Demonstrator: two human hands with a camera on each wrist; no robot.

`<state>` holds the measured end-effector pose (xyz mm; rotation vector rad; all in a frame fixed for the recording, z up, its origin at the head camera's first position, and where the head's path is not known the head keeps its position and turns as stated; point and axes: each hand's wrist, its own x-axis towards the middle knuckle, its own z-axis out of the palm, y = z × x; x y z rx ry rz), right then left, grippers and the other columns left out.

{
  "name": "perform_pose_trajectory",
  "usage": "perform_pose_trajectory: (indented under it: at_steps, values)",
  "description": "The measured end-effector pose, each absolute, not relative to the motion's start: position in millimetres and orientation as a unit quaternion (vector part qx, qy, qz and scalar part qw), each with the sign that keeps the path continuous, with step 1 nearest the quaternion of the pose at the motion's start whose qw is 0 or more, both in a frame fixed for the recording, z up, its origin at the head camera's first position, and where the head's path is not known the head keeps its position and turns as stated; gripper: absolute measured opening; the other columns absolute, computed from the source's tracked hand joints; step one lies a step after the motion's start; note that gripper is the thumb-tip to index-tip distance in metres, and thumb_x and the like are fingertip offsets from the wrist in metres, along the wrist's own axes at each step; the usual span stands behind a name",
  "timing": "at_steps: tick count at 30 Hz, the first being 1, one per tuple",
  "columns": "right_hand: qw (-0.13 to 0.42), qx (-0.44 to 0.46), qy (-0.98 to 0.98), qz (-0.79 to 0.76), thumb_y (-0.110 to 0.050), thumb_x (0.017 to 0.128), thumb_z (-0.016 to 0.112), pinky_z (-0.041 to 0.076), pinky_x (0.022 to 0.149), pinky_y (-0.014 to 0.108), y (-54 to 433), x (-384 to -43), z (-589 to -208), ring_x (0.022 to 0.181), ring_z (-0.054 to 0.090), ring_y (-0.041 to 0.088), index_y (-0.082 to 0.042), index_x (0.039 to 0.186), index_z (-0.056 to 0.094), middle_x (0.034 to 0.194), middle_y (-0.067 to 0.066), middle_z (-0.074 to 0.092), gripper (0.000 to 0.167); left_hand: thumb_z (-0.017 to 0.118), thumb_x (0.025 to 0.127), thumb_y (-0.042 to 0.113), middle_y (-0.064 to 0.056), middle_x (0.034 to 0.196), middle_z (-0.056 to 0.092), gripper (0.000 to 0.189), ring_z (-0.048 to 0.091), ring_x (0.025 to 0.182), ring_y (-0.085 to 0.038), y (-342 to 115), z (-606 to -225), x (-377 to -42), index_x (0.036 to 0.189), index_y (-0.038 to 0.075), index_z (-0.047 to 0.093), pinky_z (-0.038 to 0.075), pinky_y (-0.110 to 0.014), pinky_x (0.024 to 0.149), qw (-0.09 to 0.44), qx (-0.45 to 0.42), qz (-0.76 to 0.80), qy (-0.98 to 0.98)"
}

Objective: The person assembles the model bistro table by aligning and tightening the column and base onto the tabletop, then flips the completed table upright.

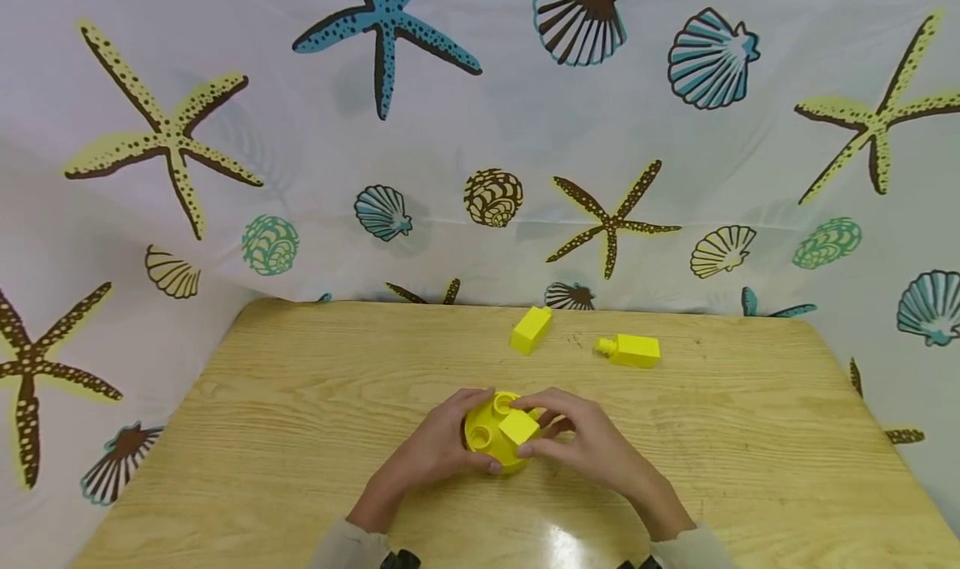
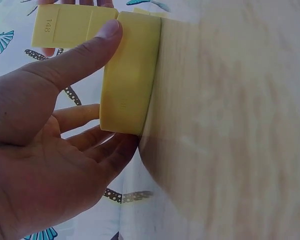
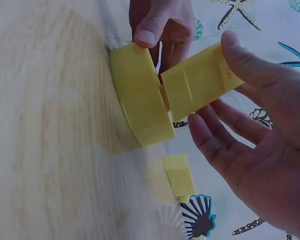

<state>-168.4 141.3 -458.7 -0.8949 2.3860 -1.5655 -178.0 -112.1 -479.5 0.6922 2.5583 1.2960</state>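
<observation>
Two round sockets (image 1: 480, 437), seen from the head but not from either wrist, open in the smooth yellow disc (image 1: 500, 451), which lies well in from the far edge of the table (image 1: 322, 386), the left hand (image 1: 438, 442) clasping its rim and the right hand (image 1: 588, 440) pinching a tilted yellow block (image 1: 519, 427) above it.

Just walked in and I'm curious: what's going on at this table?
A person's left grip holds a round yellow base on the table while the right grip pinches a yellow block at its top. The block leans, its peg partly showing, so it seems not fully seated. Two open sockets show, and two more yellow blocks lie farther back.
</observation>
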Motion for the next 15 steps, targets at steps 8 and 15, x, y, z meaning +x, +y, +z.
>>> perform_pose_trajectory:
  at_steps: [8, 15]
  values:
    - [0.103, -0.307, 0.762, -0.56, -0.013, 0.099, 0.071, 0.052, 0.103, 0.041, 143.0, -171.2, -460.1, 0.128, 0.06, 0.029, -0.002, 0.138, 0.061, 0.139, 0.013, 0.063, 0.042, 0.094, 0.077, 0.025, -0.019, 0.147, 0.051, 0.095, 0.051, 0.133, -0.037, -113.3, -477.8, -178.7, 0.151, -0.005, 0.044, 0.04, -0.056, 0.113, 0.1, 0.228, 0.439, 0.863]
    - [0.091, -0.282, 0.769, -0.567, -0.006, 0.095, 0.073, 0.054, 0.1, 0.039, 142.8, -171.4, -460.6, 0.122, 0.065, 0.023, -0.005, 0.132, 0.065, 0.132, 0.007, 0.067, 0.039, 0.093, 0.078, 0.025, -0.019, 0.147, 0.05, 0.095, 0.051, 0.133, -0.037, -113.1, -479.1, -178.3, 0.152, -0.005, 0.042, 0.041, -0.056, 0.112, 0.103, 0.231, 0.44, 0.862]
